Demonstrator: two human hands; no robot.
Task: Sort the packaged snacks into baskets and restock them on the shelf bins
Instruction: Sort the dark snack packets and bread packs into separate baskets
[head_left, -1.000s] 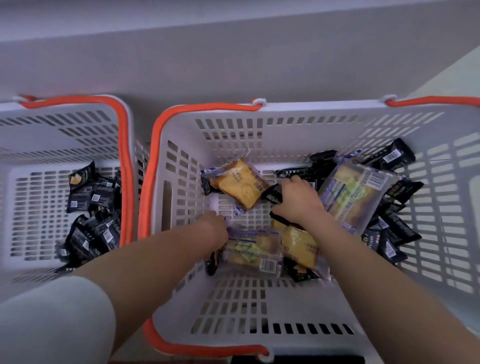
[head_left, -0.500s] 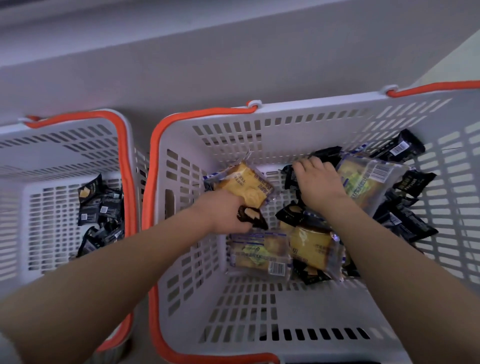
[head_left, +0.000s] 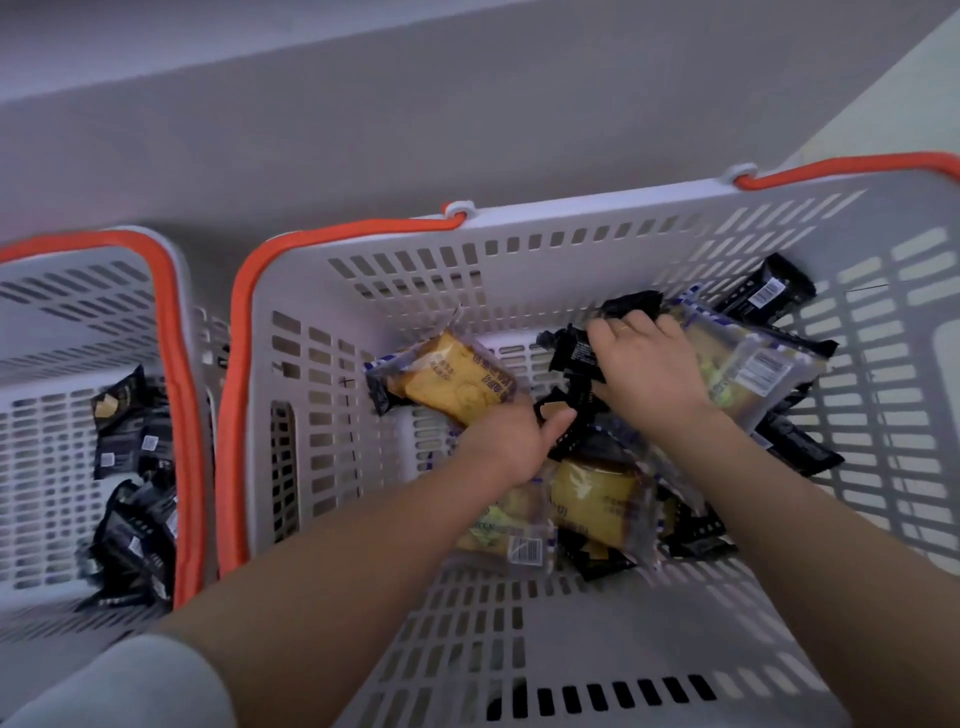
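Note:
A large white basket (head_left: 519, 249) with orange handles holds mixed snacks: clear-wrapped yellow cakes (head_left: 457, 384) and small black packets (head_left: 769, 291). Both my hands are inside it. My left hand (head_left: 511, 441) grips a small black packet (head_left: 563, 431) near the basket's middle, thumb curled over it. My right hand (head_left: 644, 369) pinches another black packet (head_left: 576, 356) at the far side, partly lying over a clear cake pack (head_left: 748, 369). More cake packs (head_left: 597, 499) lie under my forearms.
A second white basket (head_left: 47, 332) with an orange handle stands to the left, holding only black packets (head_left: 135, 452). A grey wall or panel rises behind both baskets. A pale floor strip (head_left: 893, 98) shows at the upper right.
My left hand moved from the basket's near left toward the middle and took a black packet. My right hand shifted farther back and picked at the black packets there.

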